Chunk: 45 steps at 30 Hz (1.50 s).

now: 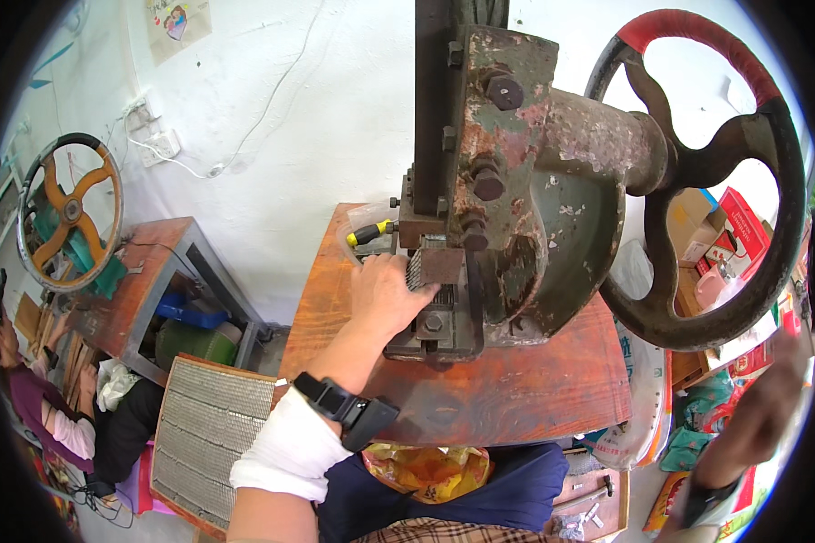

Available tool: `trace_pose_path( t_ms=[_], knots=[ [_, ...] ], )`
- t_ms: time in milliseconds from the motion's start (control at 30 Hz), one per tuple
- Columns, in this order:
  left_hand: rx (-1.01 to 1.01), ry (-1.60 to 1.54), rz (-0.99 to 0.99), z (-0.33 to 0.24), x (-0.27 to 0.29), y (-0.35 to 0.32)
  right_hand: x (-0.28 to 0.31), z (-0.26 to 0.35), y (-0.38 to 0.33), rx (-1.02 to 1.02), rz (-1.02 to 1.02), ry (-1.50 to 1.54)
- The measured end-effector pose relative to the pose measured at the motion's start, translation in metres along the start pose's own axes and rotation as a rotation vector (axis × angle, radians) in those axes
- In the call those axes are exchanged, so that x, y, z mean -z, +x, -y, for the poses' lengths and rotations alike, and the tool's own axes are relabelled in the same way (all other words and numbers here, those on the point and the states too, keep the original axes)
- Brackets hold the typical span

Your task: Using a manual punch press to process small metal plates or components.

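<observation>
One hand, the left (385,294), lies spread beneath the press (480,208); turning the flywheel (697,172) could crush fingers.

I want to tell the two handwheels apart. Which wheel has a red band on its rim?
The big dark handwheel on the press at the right has it, on its upper rim. The smaller wheel at far left has orange spokes.
</observation>
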<state>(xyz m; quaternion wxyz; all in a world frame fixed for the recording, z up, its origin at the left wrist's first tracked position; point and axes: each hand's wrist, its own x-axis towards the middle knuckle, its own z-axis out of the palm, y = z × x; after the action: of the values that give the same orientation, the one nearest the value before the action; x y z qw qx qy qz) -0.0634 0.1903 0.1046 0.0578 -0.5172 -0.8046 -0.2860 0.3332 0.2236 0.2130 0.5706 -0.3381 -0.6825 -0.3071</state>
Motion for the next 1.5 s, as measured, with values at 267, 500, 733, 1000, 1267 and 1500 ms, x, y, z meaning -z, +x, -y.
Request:
trace_pose_path(
  t_ms=[267, 500, 733, 1000, 1267, 1500],
  knots=[
    [0.375, -0.794, -0.014, 0.056, 0.016, -0.084, -0.031, 0.029, -0.121, -0.176, 0.675, 0.664],
    [-0.19, -0.236, 0.076, 0.032, -0.012, -0.15, -0.057, 0.064, -0.165, -0.191, 0.901, 0.777],
    [-0.182, -0.209, 0.107, 0.021, -0.029, -0.152, -0.099, 0.16, -0.15, 0.213, 0.898, 0.928],
    [-0.122, -0.259, 0.153, 0.019, -0.029, -0.15, -0.124, 0.15, -0.168, 0.003, 1.059, 1.108],
    [-0.256, -0.084, 0.062, -0.001, -0.041, -0.141, -0.107, 0.154, -0.164, 0.277, 1.165, 0.79],
    [-0.281, 0.083, 0.045, -0.003, -0.047, -0.133, -0.116, 0.109, -0.189, -0.532, 0.822, 1.104]
  ],
)
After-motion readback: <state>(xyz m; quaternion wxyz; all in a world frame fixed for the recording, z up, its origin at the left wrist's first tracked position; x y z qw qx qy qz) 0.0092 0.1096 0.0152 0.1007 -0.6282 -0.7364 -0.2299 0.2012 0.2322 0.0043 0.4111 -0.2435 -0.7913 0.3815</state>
